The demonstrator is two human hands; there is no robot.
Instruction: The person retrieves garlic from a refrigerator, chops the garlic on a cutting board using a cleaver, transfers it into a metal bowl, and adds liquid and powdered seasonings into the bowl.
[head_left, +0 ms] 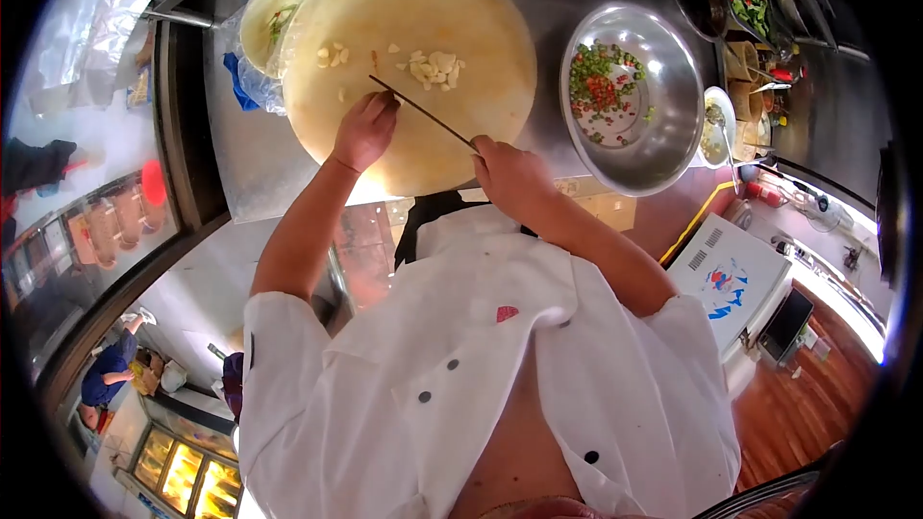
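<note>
My right hand point(514, 173) is wrapped round the handle end of a kitchen knife point(423, 112), seen edge-on as a thin dark line slanting over the round chopping board point(490, 48). My left hand point(366, 130) is curled beside the blade near its far end. Whatever its fingers may pinch is hidden. Just beyond the blade lies a small heap of pale cut pieces, which look like garlic point(436, 69). A few loose pale pieces point(333, 57) sit farther left on the board.
Right of the board stands a large steel bowl point(663, 125) with chopped green and red peppers point(601, 86). A plastic-lined bowl point(279, 14) touches the board's upper left, near a blue cloth point(238, 82). A small white bowl point(716, 125) holds a spoon. Another person point(111, 370) is at lower left.
</note>
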